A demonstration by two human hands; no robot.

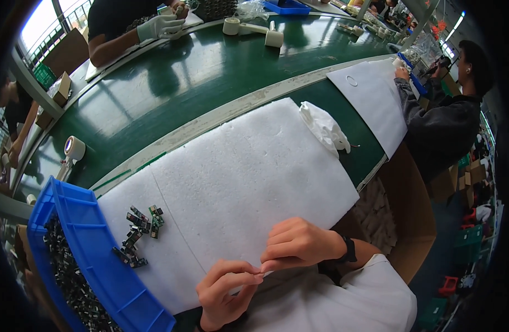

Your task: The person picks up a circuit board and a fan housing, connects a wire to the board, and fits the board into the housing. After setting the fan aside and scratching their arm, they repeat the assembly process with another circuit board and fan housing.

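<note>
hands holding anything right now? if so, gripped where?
Cannot tell for sure. The left hand and right hand meet fingertip to fingertip over the near edge of the white foam sheet, pinching something too small to make out.

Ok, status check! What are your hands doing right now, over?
Left hand and right hand pinched together, fingertips meeting at the near edge of the white foam sheet. Whatever is pinched is too small to tell. Small dark parts lie loose beside the blue plastic bin.
</note>
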